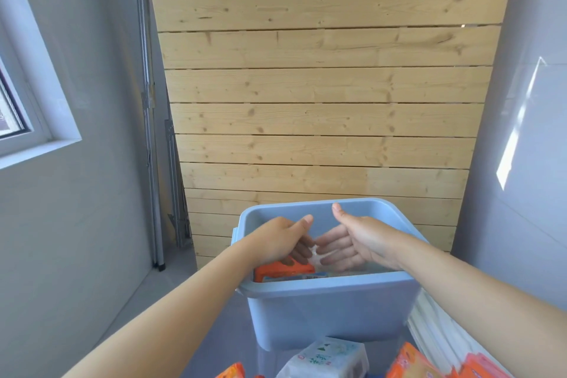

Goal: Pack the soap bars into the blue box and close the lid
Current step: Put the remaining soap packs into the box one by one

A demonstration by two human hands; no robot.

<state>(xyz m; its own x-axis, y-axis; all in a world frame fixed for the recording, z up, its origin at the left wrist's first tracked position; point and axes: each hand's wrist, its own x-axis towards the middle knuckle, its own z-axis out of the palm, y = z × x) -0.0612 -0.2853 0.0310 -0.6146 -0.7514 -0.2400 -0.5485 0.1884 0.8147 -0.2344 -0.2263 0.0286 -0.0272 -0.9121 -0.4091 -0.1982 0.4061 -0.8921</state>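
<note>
Soap bars sit both inside and outside the blue box [331, 310]. The box stands on the table in the middle, its top open. No lid can be seen for sure.

Both hands reach down into the box. The left hand [276, 239] has its fingers bent down onto an orange soap pack [283, 270] lying at the left of the box floor; it looks like it is pressing or gripping it, but the fingertips are partly hidden. The right hand [352, 242] is wide, palm turned to the left, fingers straight. Its fingertips touch a clear, crinkly pack [313, 255] between the 2 hands.

Near the bottom edge, more packs wait on the table: a white soap pack [326, 357] in the middle and orange packs [411, 360] to the right and left.

These packs are probably light and firm, like small bricks. The shiny wrap may be slippery, so it is best to hold each one by its 2 long sides. They likely will not break if they drop a little way.
</note>
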